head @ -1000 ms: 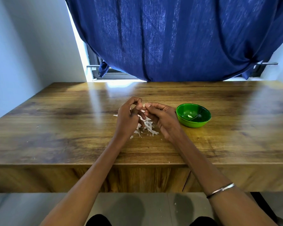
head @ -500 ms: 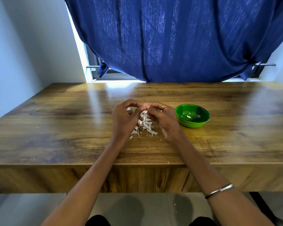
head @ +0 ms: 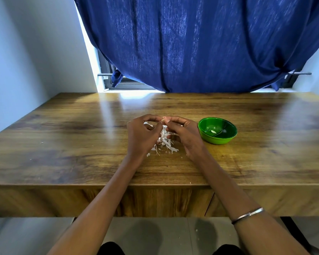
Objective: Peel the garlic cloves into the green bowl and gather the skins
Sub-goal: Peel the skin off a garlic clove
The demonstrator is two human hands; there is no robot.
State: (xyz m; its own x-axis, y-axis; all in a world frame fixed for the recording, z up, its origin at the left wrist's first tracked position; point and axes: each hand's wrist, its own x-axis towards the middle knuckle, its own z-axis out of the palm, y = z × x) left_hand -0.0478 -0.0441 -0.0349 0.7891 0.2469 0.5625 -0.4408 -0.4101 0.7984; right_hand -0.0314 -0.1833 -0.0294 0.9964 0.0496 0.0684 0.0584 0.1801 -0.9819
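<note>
Both hands meet at mid-frame above the table: the left hand [head: 140, 134] and right hand [head: 184, 134] have their fingers curled, fingertips pinching a small garlic clove [head: 164, 119] between them. Directly beneath lies a heap of white garlic skins [head: 164, 142] on the wooden table [head: 63, 144]. Just right of the hands sits the green bowl [head: 217, 130], a pale peeled clove [head: 213, 131] inside. A blue curtain [head: 201, 43] fills the upper frame.

Both hands, left hand [head: 142, 134] and right hand [head: 184, 133], pinch a garlic clove [head: 164, 119] above the skins [head: 165, 142]. The green bowl [head: 217, 132] sits just beside the right hand.
</note>
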